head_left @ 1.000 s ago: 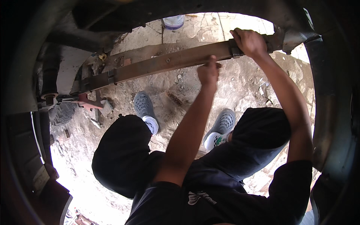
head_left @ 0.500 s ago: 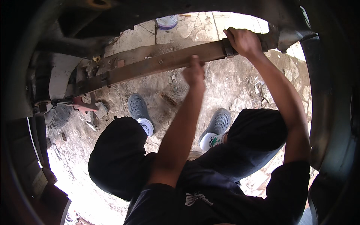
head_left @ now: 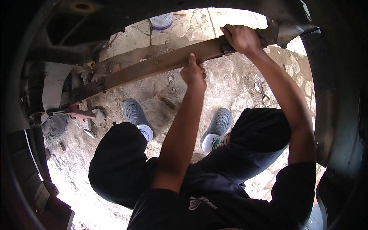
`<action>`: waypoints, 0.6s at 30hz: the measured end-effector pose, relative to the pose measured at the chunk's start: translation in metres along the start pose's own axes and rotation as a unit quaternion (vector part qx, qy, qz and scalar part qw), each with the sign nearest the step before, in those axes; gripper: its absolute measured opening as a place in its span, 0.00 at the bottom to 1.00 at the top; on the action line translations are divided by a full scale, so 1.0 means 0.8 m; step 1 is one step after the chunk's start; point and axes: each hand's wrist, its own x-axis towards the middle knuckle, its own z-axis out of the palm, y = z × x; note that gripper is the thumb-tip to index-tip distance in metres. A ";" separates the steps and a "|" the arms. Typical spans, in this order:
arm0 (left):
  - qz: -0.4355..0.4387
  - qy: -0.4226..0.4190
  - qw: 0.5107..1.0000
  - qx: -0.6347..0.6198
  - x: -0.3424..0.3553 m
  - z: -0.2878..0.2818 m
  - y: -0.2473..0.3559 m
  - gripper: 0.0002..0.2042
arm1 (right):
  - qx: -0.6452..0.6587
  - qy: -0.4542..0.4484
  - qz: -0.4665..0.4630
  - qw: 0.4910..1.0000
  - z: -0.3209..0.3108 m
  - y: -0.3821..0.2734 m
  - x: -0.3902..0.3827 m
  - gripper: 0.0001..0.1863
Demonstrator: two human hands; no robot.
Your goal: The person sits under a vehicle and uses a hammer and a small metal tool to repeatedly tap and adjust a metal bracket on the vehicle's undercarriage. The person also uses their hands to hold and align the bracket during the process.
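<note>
Left hand (head_left: 193,72) curls, thumb extended; right hand (head_left: 244,39) rests knuckles up.

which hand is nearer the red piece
Left. The left hand is at the bar, up and right of the red piece; the right hand is farther right along the bar.

Bucket (head_left: 161,23) beyond bar (head_left: 134,74); shoes (head_left: 133,111) on ground (head_left: 237,78), near side.

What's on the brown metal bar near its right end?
The right hand lies over the bar, beside a dark band; the surface beneath the palm is hidden.
</note>
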 end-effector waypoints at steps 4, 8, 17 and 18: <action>-0.076 -0.063 0.994 0.051 -0.027 0.054 -0.026 0.21 | 0.028 0.014 0.004 1.000 -0.003 -0.004 0.004 0.20; -0.082 -0.107 0.989 0.063 -0.031 0.062 -0.029 0.21 | -0.005 -0.004 0.002 1.000 -0.010 -0.013 0.005 0.20; -0.037 -0.013 0.998 0.054 -0.006 -0.008 0.014 0.18 | -0.011 -0.015 0.002 1.000 -0.013 -0.010 -0.005 0.19; -0.036 -0.005 0.998 0.042 -0.008 0.000 0.008 0.18 | 0.003 -0.018 0.001 1.000 -0.013 -0.008 -0.002 0.19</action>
